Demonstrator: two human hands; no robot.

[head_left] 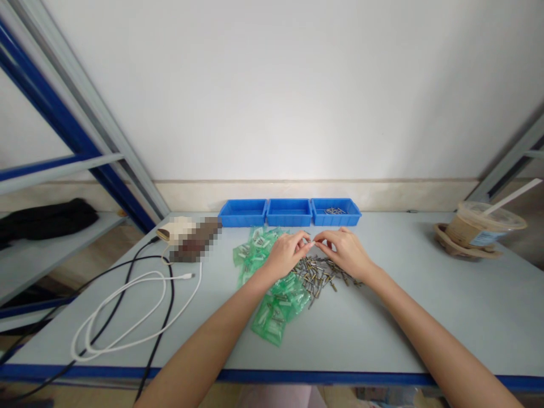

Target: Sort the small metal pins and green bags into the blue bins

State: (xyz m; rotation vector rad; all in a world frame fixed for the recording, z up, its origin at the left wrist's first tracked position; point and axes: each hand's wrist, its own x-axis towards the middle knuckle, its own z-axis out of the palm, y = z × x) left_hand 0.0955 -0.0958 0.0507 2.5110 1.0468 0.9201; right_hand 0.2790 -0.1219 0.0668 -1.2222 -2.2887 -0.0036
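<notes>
Right, both hands are pinched nearly shut, fingertips meeting: left hand [285,252] and right hand [343,248] seem to share a small pale piece [314,242], too tiny to identify. It's held above the bench [361,334], loose metal pieces [317,279] at 6 o'clock, green packets [278,309] at 7. Main risk: a tips-only grip could let it slip into the pile, hard to spot. Packets touch the pile, so dragging one might scatter or mix pieces. Right blue bin [338,220], at 1 o'clock, holds some metal pieces; a careless toss could miss it. Lidded cup [467,226], 3 o'clock: wide elbow swing, possible spill.
</notes>
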